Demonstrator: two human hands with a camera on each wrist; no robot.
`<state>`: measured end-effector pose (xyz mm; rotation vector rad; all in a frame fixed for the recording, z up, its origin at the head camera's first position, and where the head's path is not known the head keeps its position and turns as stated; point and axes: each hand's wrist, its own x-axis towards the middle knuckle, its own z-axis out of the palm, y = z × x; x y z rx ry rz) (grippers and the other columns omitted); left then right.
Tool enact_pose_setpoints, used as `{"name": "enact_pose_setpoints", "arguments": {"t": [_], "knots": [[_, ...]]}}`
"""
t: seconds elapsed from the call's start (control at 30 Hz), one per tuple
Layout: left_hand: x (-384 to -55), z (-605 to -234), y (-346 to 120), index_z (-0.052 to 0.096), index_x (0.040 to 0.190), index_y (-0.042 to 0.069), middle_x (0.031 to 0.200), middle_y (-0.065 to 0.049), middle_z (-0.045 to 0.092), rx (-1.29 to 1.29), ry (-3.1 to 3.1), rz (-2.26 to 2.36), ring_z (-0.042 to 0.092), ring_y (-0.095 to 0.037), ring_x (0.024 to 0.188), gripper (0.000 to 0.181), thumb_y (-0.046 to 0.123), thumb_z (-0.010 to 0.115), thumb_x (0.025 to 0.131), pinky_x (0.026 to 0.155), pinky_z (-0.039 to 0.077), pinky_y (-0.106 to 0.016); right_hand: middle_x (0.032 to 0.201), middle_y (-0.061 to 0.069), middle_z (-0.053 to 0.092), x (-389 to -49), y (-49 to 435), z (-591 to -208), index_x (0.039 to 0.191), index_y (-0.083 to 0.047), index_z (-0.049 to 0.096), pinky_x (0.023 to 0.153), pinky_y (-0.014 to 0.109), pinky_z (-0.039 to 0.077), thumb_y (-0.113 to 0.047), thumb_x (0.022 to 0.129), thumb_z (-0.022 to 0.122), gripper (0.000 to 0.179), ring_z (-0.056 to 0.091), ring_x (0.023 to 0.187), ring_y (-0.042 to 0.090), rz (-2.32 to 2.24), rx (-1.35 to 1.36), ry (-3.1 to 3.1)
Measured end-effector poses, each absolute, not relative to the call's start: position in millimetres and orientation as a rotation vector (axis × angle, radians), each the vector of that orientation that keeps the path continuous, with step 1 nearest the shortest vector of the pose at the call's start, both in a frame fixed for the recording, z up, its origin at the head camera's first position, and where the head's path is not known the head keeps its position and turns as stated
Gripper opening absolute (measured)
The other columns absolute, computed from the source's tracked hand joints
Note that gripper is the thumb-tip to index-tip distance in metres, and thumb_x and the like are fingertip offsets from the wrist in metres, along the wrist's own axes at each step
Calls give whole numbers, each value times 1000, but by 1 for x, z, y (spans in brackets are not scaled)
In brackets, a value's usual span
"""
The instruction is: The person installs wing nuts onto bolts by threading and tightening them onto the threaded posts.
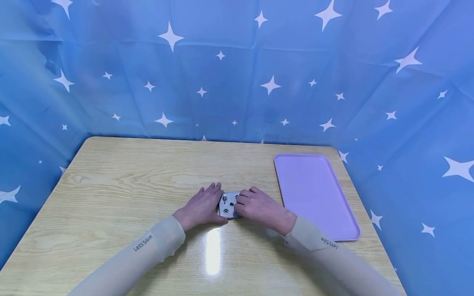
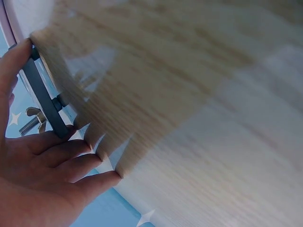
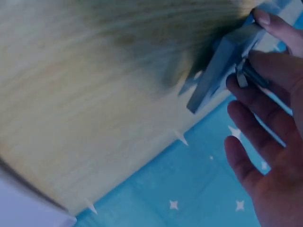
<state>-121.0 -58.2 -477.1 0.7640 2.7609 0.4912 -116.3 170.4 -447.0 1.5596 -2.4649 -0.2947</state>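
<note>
A small grey metal plate [image 1: 228, 208] with several holes lies at the middle of the table, between both hands. My left hand [image 1: 203, 206] holds its left side, thumb at the near edge and index finger at the far one, other fingers spread. Beside those fingers a wing nut [image 2: 34, 113] sits on a threaded bolt [image 2: 28, 126] standing up from the plate. With thumb and index finger, my right hand [image 1: 261, 209] pinches another small wing nut [image 3: 242, 78] on a bolt at the plate's right side; the fingers partly cover it. Short feet [image 2: 57, 102] show under the plate.
The wood-grain table [image 1: 140, 176] carries a purple tray [image 1: 314, 193] on the right, close to my right forearm. A blue curtain [image 1: 237, 74] with white stars hangs behind the table and along both sides.
</note>
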Motion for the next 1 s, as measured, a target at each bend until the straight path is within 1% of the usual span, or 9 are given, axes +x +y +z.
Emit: {"name": "enact_pose_setpoints", "arguments": {"t": [0.13,0.27,0.47,0.6,0.67,0.77,0.83,0.9,1.0], "knots": [[-121,-477,-58,50,148,-4,160,-25,39,768,2762,488,35,-42,149,97,54,86,79,116,33,-60,100,-4,70,-115,168,-450,99,-18,73,77,33,49,-14,91,76,9,61,96,16,-234,1506,-2524],[-121,-478,-59,50,148,-5,159,-25,39,769,2766,488,36,-42,148,98,54,86,78,116,33,-60,91,-2,69,-114,164,-454,93,-15,73,71,31,49,-17,92,77,5,61,84,17,-136,1425,-2533],[-120,-477,-59,49,147,-6,159,-26,39,775,2765,484,36,-43,148,98,54,86,79,116,33,-61,80,1,67,-104,158,-462,85,-12,70,62,30,47,-19,90,79,13,56,68,16,12,1218,-2604],[-120,-476,-59,50,147,-6,158,-27,40,785,2769,485,37,-43,147,98,54,86,79,116,33,-61,81,2,67,-101,157,-461,88,-10,70,60,30,46,-25,91,80,17,56,66,16,49,1158,-2662],[-121,-476,-59,51,146,-6,157,-27,41,791,2774,487,38,-44,147,97,54,87,78,115,34,-62,87,2,69,-102,160,-458,97,-10,71,64,32,49,-34,92,79,26,60,72,18,51,1168,-2705],[-122,-477,-59,51,145,-5,157,-27,42,795,2778,482,38,-44,147,97,54,87,78,114,35,-62,109,2,71,-105,166,-448,119,-11,69,79,39,54,-44,90,80,45,65,96,21,32,1265,-2749],[-122,-477,-59,52,145,-5,157,-27,41,795,2773,485,38,-44,147,97,55,87,78,114,35,-62,123,1,68,-108,170,-442,129,-14,66,88,43,53,-39,89,81,49,63,113,23,-18,1383,-2724],[-122,-477,-58,51,146,-5,158,-27,41,787,2767,485,37,-43,147,97,55,87,78,115,34,-62,133,-3,65,-112,174,-437,133,-18,66,94,45,51,-28,91,81,46,58,126,22,-103,1514,-2651],[-122,-477,-58,51,146,-4,158,-26,40,773,2760,495,36,-43,148,97,54,87,78,116,33,-62,134,-8,65,-115,178,-435,130,-21,69,94,44,50,-14,93,76,38,55,130,20,-253,1657,-2501]]}}
